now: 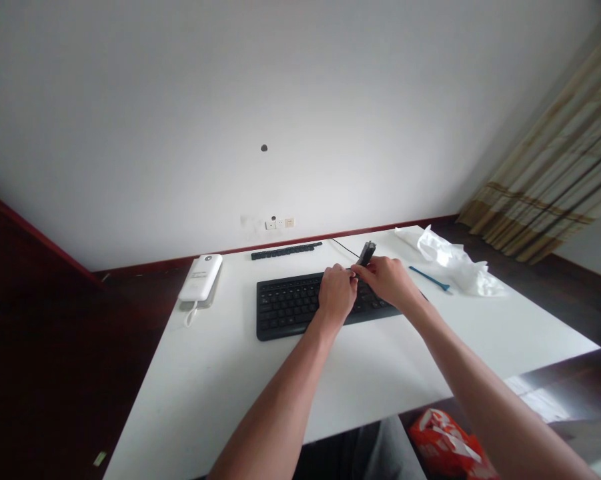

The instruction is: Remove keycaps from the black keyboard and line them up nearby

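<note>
On the worktop (200, 387), nearer the far edge, the right hand (387, 279) pinches a black piece (367, 253) a slip could drop onto the keyboard (285, 303), the grip unclear in the left hand (337, 291).

Left hand (338, 291) curled beside right hand (389, 279)

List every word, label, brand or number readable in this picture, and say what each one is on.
No text can be read.
Keyboard: key legends, too small.
White device: printed label, too small and blurred.
Red bag: white markings, unreadable.
</note>
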The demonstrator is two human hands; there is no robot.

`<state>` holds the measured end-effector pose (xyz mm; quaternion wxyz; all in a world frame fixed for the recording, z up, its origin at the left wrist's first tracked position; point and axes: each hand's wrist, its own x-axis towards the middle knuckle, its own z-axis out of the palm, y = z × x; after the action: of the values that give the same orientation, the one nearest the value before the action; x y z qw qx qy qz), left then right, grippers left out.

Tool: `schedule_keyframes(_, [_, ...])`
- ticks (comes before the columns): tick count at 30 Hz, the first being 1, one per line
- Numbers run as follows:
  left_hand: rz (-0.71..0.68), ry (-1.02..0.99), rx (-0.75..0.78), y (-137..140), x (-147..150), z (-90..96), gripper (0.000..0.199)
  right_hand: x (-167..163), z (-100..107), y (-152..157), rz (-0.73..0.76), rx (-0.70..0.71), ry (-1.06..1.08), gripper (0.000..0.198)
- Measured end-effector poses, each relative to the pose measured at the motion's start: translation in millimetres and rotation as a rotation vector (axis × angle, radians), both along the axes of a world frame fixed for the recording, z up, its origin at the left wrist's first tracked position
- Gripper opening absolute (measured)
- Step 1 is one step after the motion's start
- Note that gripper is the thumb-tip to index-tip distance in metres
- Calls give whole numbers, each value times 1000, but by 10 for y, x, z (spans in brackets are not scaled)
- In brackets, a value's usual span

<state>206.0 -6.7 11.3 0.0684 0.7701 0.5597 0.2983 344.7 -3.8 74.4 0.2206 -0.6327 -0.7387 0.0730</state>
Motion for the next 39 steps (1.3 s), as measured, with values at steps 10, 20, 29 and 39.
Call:
schedule_keyframes(10, [14,5,-11,-24,-13,37,19,-20,-168,-200,-24,76,98,32])
schedule_keyframes(20, [3,-41,-11,-15,-16,42,25,-87,-316,-367,-49,152,75,30])
schedule_keyframes(29, [1,-84,18,2,-12,1,18,4,-160,-152,-30,151,29,29])
schedule_keyframes(39, [33,-201,82,-24,2,31,40,283,18,115,-90,87,378,41])
